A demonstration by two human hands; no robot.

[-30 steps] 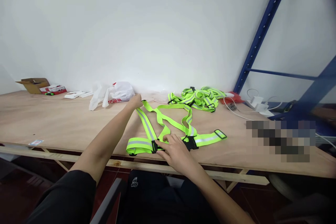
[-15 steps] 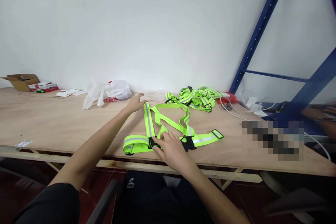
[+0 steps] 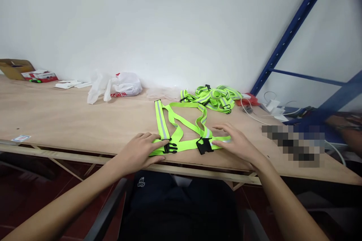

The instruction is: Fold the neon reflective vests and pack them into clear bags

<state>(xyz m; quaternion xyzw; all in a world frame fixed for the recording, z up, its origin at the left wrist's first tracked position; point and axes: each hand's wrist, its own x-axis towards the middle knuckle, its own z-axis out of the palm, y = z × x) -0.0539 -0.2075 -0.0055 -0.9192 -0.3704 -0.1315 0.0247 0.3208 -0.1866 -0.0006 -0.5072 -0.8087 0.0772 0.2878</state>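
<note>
A fluorescent yellow-green reflective harness (image 3: pixel 162 120) with grey stripes lies spread on the table before me. My left hand (image 3: pixel 143 148) is closed around the folded left end of its waist strap, fingers on top and thumb at the near edge, covering much of that end. Beside those fingertips lies the black pronged buckle half (image 3: pixel 171 147). The black socket buckle half (image 3: pixel 204 145) is apart from it, to the right. Over the strap's right end, my right hand (image 3: pixel 236 139) has its thumb and fingers spread, the thumb close to the strap.
A heap of similar harnesses (image 3: pixel 217 98) sits at the back by the wall, near a red bag (image 3: pixel 249 99). White plastic bags (image 3: pixel 127 84) and a cardboard box (image 3: pixel 17 68) are farther left. Cables, a blue metal frame (image 3: pixel 294 32) and another person's arm (image 3: pixel 342 124) are at right.
My left hand has come down from the harness's upper left corner to the waist strap's left end. My right hand has moved right, from the pronged buckle half to the strap's right end.
</note>
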